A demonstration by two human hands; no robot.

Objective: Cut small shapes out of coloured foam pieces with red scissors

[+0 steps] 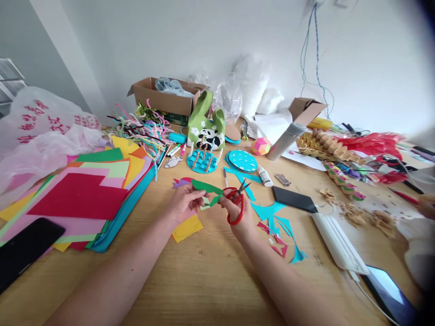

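Note:
My left hand is closed on a strip of green paper, pinching it between thumb and fingers. With thumb and fingertips, my right hand grips the other end of this paper. Red-handled scissors hang on my right hand, their blades slightly apart and pointing away from the paper. Beneath my left hand lies a yellow paper piece with a drawn outline. Purple and red paper cutouts show just behind that hand. Blue paper scraps and red scraps lie right of my right hand.
Coloured sheets are stacked at left beside a black phone. Behind my hands stand blue discs, a glue bottle and a green panda bag. A power bank lies right; another person's hand shows at the edge.

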